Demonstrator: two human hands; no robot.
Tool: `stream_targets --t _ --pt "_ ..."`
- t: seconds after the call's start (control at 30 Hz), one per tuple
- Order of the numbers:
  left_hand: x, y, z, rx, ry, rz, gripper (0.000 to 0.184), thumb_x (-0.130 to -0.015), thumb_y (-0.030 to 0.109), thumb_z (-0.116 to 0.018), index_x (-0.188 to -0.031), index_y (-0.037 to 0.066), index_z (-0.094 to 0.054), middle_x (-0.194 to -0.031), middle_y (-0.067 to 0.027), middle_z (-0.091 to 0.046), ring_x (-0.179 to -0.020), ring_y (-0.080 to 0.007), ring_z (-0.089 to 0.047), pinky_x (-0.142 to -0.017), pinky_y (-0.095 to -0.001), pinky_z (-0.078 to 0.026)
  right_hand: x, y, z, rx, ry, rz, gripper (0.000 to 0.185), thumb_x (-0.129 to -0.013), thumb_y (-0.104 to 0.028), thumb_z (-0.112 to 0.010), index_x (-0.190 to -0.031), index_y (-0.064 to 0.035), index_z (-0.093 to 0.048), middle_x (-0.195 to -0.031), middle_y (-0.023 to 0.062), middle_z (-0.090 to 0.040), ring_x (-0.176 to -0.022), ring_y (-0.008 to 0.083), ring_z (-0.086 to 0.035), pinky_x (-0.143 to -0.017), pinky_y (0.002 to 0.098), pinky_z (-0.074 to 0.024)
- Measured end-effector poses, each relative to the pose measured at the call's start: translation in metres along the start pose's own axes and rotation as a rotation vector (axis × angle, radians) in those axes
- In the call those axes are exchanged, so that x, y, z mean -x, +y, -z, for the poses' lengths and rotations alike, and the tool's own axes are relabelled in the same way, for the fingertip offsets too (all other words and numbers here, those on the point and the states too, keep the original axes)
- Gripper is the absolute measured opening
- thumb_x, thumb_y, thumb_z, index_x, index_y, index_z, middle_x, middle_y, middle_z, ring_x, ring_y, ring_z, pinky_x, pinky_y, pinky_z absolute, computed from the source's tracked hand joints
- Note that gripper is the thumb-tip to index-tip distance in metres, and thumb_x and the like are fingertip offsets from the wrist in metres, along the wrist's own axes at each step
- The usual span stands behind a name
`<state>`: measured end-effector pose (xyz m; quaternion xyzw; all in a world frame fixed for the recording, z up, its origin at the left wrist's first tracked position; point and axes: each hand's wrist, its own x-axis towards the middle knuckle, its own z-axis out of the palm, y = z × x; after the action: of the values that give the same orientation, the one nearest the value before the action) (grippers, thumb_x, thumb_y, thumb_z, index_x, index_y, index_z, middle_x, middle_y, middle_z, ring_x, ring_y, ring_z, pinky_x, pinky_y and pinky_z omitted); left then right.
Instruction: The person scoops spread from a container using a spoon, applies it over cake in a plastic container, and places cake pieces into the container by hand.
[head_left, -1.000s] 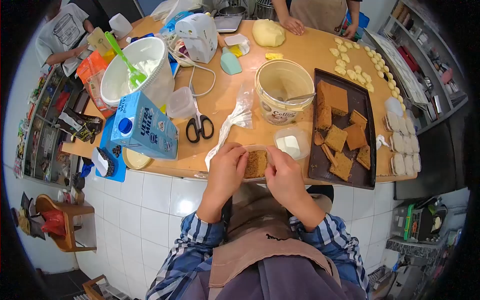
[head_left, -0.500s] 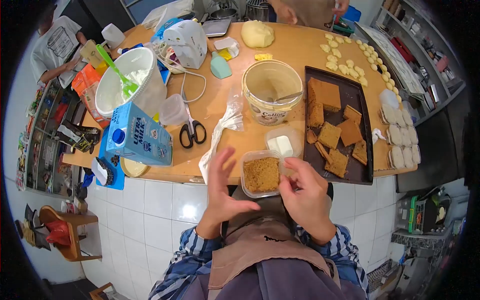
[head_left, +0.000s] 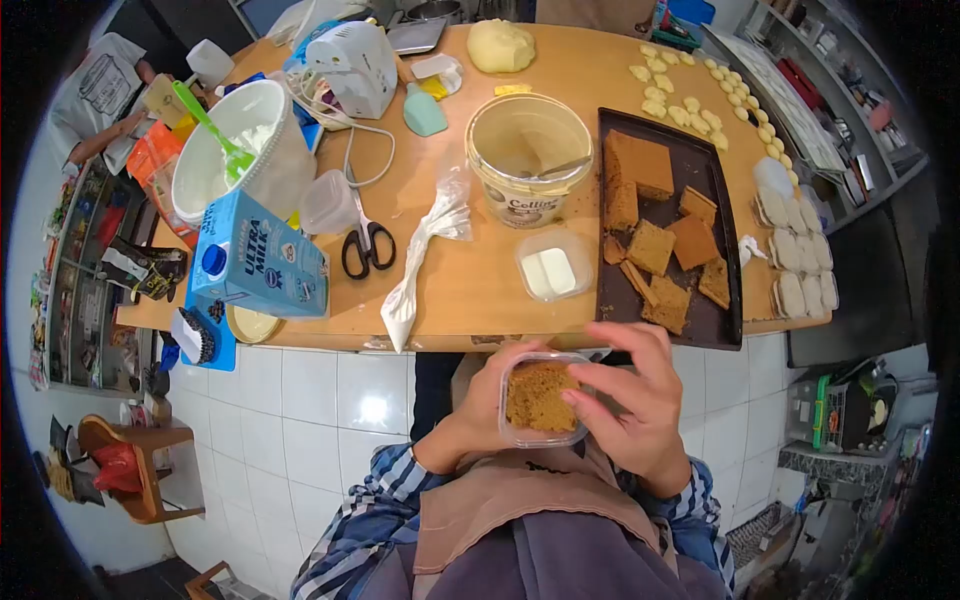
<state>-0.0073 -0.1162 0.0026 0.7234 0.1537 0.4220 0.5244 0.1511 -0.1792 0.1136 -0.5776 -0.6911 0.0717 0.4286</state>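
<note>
In my left hand (head_left: 482, 398) is a small clear plastic tub (head_left: 510, 430), held in front of my apron below the table edge. A piece of brown cake (head_left: 540, 396) lies inside the tub. The fingers of my right hand (head_left: 635, 400) are spread over the tub's right side, fingertips at the cake. Beyond the tub, on the table, another clear container (head_left: 530, 288) holds white blocks (head_left: 550, 271). A dark tray (head_left: 725, 325) with cut cake pieces (head_left: 651, 248) stands to the right. A filled white piping bag (head_left: 425, 240) lies left of the container.
On the wooden table (head_left: 440, 318) stand a large cream bucket (head_left: 525, 205), black-handled scissors (head_left: 367, 250), a blue milk carton (head_left: 262, 260), a white bowl (head_left: 275, 165) and a hand mixer (head_left: 355, 68). Dough (head_left: 501, 46) lies at the back. A co-worker (head_left: 105, 95) is at the far left.
The tub has come down and closer to my body, from my right hand's hold into my left hand. My right hand's fingers have moved over the cake. The camera view has shifted slightly.
</note>
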Motion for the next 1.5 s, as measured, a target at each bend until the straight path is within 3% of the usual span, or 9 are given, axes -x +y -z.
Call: stream_targets --t 0.07,0.17,0.37,0.47,0.8,0.9,1.1,1.4,1.5 --pt "-0.002 0.002 -0.006 0.073 -0.062 0.017 0.089 -0.053 0.021 -0.086 -0.124 0.003 -0.035 -0.113 -0.0138 -0.051 -0.103 -0.0246 -0.054 -0.089 -0.0344 -0.042 -0.001 0.001 -0.001 -0.073 -0.04 -0.003 0.02 -0.061 -0.006 -0.073 -0.08 -0.0069 -0.066 -0.103 0.0144 -0.056 -0.091 0.0301 -0.051 -0.079 0.0393 -0.041" --pt "-0.005 0.008 -0.008 0.049 -0.131 0.02 0.086 -0.054 0.022 -0.085 -0.122 0.003 -0.037 -0.111 -0.0136 -0.051 -0.101 -0.0243 -0.054 -0.088 -0.0341 -0.042 0.0 0.007 -0.005 -0.115 -0.067 0.006 0.019 -0.061 -0.006 -0.074 -0.078 -0.0068 -0.066 -0.102 0.0136 -0.057 -0.091 0.029 -0.052 -0.077 0.0374 -0.0422" --pt "-0.007 0.009 -0.01 0.04 -0.117 -0.02 0.079 -0.055 0.022 -0.085 -0.118 0.003 -0.041 -0.106 -0.013 -0.053 -0.098 -0.0238 -0.054 -0.084 -0.033 -0.043 0.008 0.011 -0.018 -0.279 -0.016 -0.195 0.02 -0.063 -0.004 -0.073 -0.075 -0.0028 -0.058 -0.091 0.0119 -0.058 -0.078 0.0267 -0.057 -0.065 0.0321 -0.0459" --pt "-0.01 0.012 -0.009 0.026 -0.124 -0.004 0.078 -0.054 0.022 -0.085 -0.117 0.003 -0.042 -0.106 -0.0128 -0.053 -0.098 -0.0238 -0.054 -0.084 -0.0327 -0.043 0.005 0.013 -0.019 -0.228 -0.026 -0.176 0.022 -0.065 -0.004 -0.073 -0.077 -0.0017 -0.054 -0.086 0.0121 -0.058 -0.074 0.0262 -0.058 -0.061 0.031 -0.0467" --pt "-0.011 0.013 -0.002 0.049 -0.061 0.124 0.086 -0.049 0.025 -0.088 -0.118 0.004 -0.042 -0.113 -0.0113 -0.051 -0.105 -0.0211 -0.052 -0.09 -0.0323 -0.04 0.01 0.014 0.014 -0.271 -0.036 -0.413 0.019 -0.073 -0.005 -0.067 -0.09 -0.0002 -0.06 -0.082 0.0077 -0.06 -0.064 0.013 -0.057 -0.058 0.0239 -0.0463" --pt "-0.013 0.013 -0.006 0.16 -0.031 0.113 0.084 -0.049 0.023 -0.088 -0.117 0.004 -0.043 -0.113 -0.0106 -0.051 -0.105 -0.0203 -0.052 -0.09 -0.0316 -0.04 0.017 0.021 0.008 -0.378 -0.096 -0.489 0.017 -0.073 -0.004 -0.067 -0.088 -0.0008 -0.061 -0.079 0.0072 -0.061 -0.063 0.0124 -0.058 -0.058 0.023 -0.0465" --pt "-0.013 0.013 -0.004 0.007 -0.064 0.079 0.078 -0.051 0.022 -0.087 -0.115 0.004 -0.046 -0.112 -0.0107 -0.051 -0.1 -0.0213 -0.053 -0.087 -0.031 -0.041 0.02 0.027 -0.004 -0.44 -0.05 -0.567 0.017 -0.072 -0.004 -0.067 -0.087 -0.0008 -0.061 -0.075 0.0063 -0.062 -0.062 0.011 -0.059 -0.056 0.0226 -0.0469" --pt "-0.006 0.006 -0.012 -0.08 -0.033 0.028 0.095 -0.049 0.022 -0.088 -0.126 0.005 -0.034 -0.122 -0.0124 -0.045 -0.107 -0.0229 -0.05 -0.09 -0.0332 -0.041 0.014 0.03 -0.008 -0.391 -0.058 -0.52 0.01 -0.074 0.006 -0.063 -0.082 0.0014 -0.059 -0.072 0.0028 -0.061 -0.064 0.0062 -0.056 -0.056 0.0192 -0.0444" --pt "-0.015 0.013 -0.009 0.385 -0.13 0.071 0.102 -0.057 0.043 -0.082 -0.132 0.005 -0.025 -0.129 -0.0138 -0.039 -0.117 -0.0237 -0.043 -0.093 -0.0347 -0.04 0.006 0.027 -0.001 -0.323 -0.068 -0.485 0.01 -0.073 -0.002 -0.065 -0.082 -0.0004 -0.062 -0.073 0.0086 -0.061 -0.063 0.015 -0.06 -0.054 0.0253 -0.0457"
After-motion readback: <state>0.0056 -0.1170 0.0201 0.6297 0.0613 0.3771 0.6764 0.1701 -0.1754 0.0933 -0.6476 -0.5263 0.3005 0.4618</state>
